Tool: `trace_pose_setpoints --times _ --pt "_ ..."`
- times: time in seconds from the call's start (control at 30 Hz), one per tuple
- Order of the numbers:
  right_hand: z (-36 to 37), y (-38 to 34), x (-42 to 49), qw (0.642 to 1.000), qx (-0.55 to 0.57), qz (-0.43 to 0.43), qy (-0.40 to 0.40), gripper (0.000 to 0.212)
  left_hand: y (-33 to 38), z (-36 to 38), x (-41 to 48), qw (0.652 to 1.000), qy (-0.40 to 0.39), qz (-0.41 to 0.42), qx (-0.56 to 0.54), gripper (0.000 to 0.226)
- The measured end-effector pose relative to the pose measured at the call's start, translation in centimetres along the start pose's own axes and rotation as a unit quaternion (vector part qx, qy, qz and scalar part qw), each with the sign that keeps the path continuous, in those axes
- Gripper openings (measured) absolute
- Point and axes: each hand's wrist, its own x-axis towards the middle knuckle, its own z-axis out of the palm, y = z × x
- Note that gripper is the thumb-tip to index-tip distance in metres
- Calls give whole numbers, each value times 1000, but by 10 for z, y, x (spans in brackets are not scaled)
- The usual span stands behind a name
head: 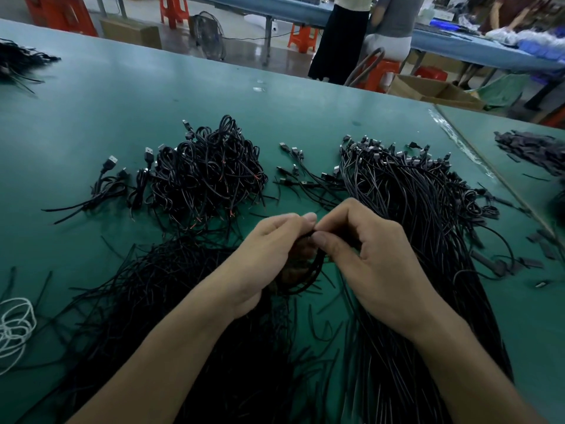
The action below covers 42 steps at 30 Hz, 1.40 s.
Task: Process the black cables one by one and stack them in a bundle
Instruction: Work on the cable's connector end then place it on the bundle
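- Over the middle of the worktop [122, 102], the left hand [269, 249] curls round a small coil of black cable [312, 278]; the right hand [370, 258] pinches its top.
- The person should wind even loops under a firm pinch, or the coil may spring open.
- It probably belongs on the heap of coiled cables [208, 175] toward the far edge.

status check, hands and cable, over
Left hand and right hand both pinch one looped cable. Coiled pile ahead left, straight bundle at right. Loose cables under the hands, nothing blocking.
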Motion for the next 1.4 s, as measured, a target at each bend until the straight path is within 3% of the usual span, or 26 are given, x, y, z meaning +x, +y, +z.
trace_pose_setpoints --times 0.1,0.2,0.3,0.37,0.4,0.5,0.53,0.77,0.93,1.23,1.3,1.4 --pt "2 -2 5 1000 -3 -19 18 8 1 4 -3 989 -78 -78 -96 55" --pt "3 3 10 999 29 9 24 6 -2 5 -3 993 -52 -92 -52 62" --pt "2 18 11 980 132 137 56 47 -4 -1 0 997 -11 -73 -22 62" --pt "4 33 6 966 114 224 60 61 -2 -8 3 996 27 -57 -56 61" --pt "6 41 2 967 46 250 29 58 -1 -10 4 995 46 -43 -82 60" --pt "17 59 -9 947 -176 246 -109 19 1 -13 7 983 99 -7 -157 63" --pt "22 63 -11 938 -212 241 -129 21 2 -13 7 979 112 0 -170 64" --pt "40 59 -10 902 -314 254 -153 9 -1 -14 6 979 150 38 -135 52" --pt "43 46 -9 880 -348 256 -196 26 -4 -13 4 982 148 82 -88 52" --pt "8 11 -1 875 -363 283 -152 17 -2 -10 5 983 169 65 15 75" --pt "2 8 0 887 -338 285 -132 14 0 -10 5 985 158 62 31 72" --pt "1 6 4 945 -239 220 -43 14 1 -9 4 990 123 48 52 66"
